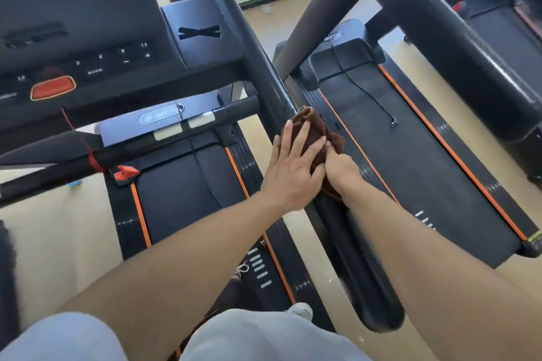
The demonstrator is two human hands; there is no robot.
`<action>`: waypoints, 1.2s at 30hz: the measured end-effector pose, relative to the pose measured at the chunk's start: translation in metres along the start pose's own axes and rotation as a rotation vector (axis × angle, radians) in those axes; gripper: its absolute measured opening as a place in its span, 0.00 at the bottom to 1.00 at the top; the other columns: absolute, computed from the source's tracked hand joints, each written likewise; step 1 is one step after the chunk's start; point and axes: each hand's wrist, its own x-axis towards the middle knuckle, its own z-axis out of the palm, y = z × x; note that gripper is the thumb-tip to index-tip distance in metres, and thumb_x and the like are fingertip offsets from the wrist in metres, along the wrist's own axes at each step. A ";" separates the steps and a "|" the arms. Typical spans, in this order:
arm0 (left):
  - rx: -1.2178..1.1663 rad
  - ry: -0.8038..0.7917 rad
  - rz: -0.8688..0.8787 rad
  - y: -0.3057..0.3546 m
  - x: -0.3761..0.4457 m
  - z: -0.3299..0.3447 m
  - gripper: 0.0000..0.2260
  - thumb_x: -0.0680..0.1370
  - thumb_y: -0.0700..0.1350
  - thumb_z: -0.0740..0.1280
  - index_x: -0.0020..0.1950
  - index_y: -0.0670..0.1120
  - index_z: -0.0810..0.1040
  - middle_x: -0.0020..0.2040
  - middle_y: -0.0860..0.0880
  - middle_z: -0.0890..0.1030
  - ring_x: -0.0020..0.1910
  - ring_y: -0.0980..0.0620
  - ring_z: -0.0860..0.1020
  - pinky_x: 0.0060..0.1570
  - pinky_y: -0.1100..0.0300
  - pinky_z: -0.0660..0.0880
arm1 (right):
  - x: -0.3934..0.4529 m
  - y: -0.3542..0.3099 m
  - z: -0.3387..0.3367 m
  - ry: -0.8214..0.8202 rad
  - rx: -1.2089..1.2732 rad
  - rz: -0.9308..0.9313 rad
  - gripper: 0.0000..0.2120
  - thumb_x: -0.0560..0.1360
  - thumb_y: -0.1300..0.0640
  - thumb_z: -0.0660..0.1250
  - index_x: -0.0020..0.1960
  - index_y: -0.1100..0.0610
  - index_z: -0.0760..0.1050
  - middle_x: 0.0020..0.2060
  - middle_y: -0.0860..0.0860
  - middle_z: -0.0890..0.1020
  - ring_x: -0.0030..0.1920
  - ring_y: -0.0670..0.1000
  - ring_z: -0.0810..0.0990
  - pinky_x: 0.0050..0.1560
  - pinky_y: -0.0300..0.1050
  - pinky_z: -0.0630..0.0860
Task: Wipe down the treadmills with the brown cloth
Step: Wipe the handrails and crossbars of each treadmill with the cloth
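The brown cloth (313, 129) lies bunched on the right handrail (264, 73) of the treadmill I stand on. My left hand (293, 164) rests flat on the cloth with straight, spread fingers. Beside it, my right hand (341, 167) grips the cloth's right side with curled fingers. Part of the cloth hangs below my right wrist. This treadmill's console (88, 47) with its red stop button (52, 88) is at the upper left, and its belt (187, 193) runs below.
A second treadmill's belt (410, 173) with orange side stripes lies to the right, a black cord across it. Its thick handrail (457, 47) crosses the upper right. Tan floor (58, 243) shows between the machines. My white shoe (302, 309) sits near the deck's edge.
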 end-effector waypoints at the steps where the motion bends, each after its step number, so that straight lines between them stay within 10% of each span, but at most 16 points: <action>1: 0.058 -0.023 0.016 -0.008 0.019 -0.012 0.25 0.83 0.56 0.51 0.82 0.58 0.61 0.85 0.53 0.43 0.81 0.50 0.31 0.79 0.45 0.32 | 0.008 -0.013 0.001 -0.009 0.031 0.008 0.31 0.86 0.39 0.51 0.70 0.62 0.76 0.66 0.59 0.79 0.65 0.59 0.77 0.63 0.47 0.70; 8: 0.409 -0.044 0.124 -0.052 0.116 -0.063 0.23 0.86 0.53 0.47 0.76 0.52 0.71 0.85 0.47 0.50 0.82 0.39 0.35 0.77 0.42 0.29 | 0.050 -0.068 0.008 -0.049 0.169 0.014 0.18 0.86 0.46 0.57 0.70 0.53 0.75 0.49 0.52 0.82 0.38 0.47 0.76 0.25 0.29 0.68; 12: 0.518 -0.056 0.167 -0.048 0.133 -0.061 0.23 0.85 0.51 0.48 0.76 0.50 0.72 0.85 0.44 0.49 0.81 0.37 0.35 0.78 0.39 0.31 | 0.056 -0.068 0.013 -0.031 0.121 0.027 0.26 0.85 0.41 0.58 0.70 0.60 0.76 0.64 0.59 0.81 0.63 0.58 0.78 0.53 0.40 0.67; 23: 0.418 -0.013 0.094 -0.021 0.072 -0.038 0.27 0.86 0.56 0.45 0.82 0.48 0.60 0.85 0.44 0.49 0.82 0.41 0.35 0.79 0.43 0.32 | 0.016 -0.008 -0.009 -0.088 0.184 -0.011 0.19 0.82 0.39 0.62 0.55 0.55 0.79 0.54 0.54 0.83 0.52 0.54 0.79 0.55 0.44 0.72; 36: -0.204 0.137 -0.121 0.038 -0.136 0.079 0.32 0.85 0.60 0.52 0.84 0.52 0.40 0.84 0.54 0.40 0.82 0.56 0.37 0.82 0.48 0.42 | -0.092 0.147 -0.056 -0.157 0.076 -0.283 0.26 0.78 0.31 0.62 0.70 0.43 0.73 0.56 0.38 0.82 0.55 0.41 0.81 0.55 0.40 0.71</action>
